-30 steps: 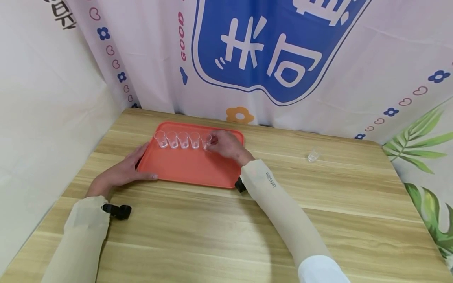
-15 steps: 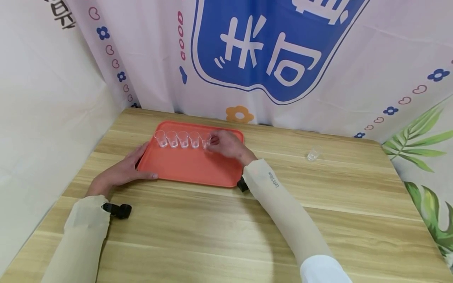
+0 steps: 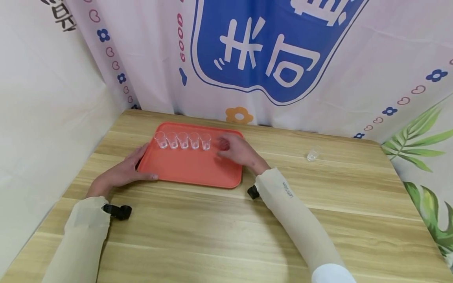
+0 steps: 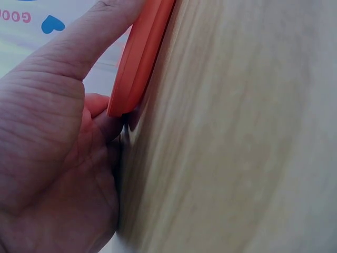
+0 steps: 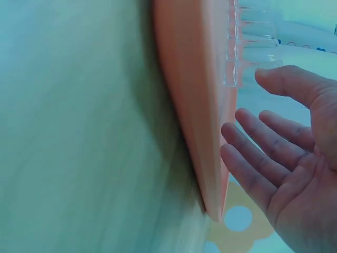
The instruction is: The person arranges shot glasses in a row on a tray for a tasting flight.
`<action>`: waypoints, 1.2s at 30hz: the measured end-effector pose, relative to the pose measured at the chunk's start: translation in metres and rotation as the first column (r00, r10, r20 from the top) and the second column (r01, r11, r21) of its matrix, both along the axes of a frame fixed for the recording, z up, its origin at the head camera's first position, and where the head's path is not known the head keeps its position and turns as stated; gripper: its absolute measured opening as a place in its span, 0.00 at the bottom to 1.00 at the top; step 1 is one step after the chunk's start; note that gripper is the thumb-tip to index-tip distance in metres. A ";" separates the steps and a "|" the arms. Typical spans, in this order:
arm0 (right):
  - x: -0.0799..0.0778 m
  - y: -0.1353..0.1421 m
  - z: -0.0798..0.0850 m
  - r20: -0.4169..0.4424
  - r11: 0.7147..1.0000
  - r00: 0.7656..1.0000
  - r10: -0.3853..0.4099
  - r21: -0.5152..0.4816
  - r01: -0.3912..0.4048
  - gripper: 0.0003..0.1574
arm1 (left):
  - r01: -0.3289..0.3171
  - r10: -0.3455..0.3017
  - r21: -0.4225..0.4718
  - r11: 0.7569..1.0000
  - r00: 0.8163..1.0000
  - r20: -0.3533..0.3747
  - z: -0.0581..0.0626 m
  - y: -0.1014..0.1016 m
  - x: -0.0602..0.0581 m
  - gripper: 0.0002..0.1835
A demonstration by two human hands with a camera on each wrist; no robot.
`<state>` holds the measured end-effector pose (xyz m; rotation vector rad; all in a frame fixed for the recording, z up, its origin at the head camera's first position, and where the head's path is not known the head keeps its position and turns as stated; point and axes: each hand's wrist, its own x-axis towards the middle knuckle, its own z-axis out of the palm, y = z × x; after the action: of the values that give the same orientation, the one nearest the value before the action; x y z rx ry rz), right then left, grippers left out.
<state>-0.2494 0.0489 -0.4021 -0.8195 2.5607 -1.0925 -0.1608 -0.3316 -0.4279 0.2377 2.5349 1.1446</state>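
Several small clear cups [image 3: 183, 140] stand upright in a row along the back of a red tray [image 3: 191, 169]. My left hand [image 3: 122, 171] grips the tray's left front corner, thumb along the front edge and fingers at the left side. The left wrist view shows the thumb against the red rim [image 4: 138, 63], with the fingers partly hidden behind it. Over the tray's right part, my right hand [image 3: 238, 149] is apart from the nearest cup [image 3: 206, 142]. Its fingers [image 5: 258, 153] are spread and hold nothing in the right wrist view.
One more clear cup [image 3: 312, 154] stands on the wooden table [image 3: 219, 236], well to the right of the tray. Behind the table hangs a printed curtain [image 3: 152, 59]. A white cloth wall [image 3: 53, 98] borders the left side.
My right hand has let go of the rightmost cup in the row and moved a little to the right. The cup stays upright on the tray; my left hand has not moved.
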 end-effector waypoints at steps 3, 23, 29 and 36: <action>0.006 0.009 0.002 -0.017 1.000 1.000 -0.016 -0.013 0.016 0.29 | -0.003 0.003 0.006 1.000 1.000 0.002 0.000 0.000 -0.001 0.65; 0.049 0.090 0.026 -0.211 0.994 0.973 -0.093 0.035 0.103 0.25 | -0.010 0.010 0.021 1.000 1.000 -0.014 -0.003 0.001 0.002 0.66; 0.058 0.122 0.026 -0.269 0.987 0.951 -0.151 0.015 0.161 0.27 | -0.013 0.013 0.018 1.000 1.000 -0.020 -0.004 0.001 0.003 0.66; 0.067 0.158 0.028 -0.355 0.968 0.901 -0.250 -0.056 0.246 0.28 | -0.012 0.012 0.004 1.000 1.000 -0.014 -0.004 0.001 0.000 0.66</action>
<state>-0.1823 0.2070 -0.3745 -0.7711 3.0396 -1.1111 -0.1606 -0.3311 -0.4318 0.2329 2.5494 1.1565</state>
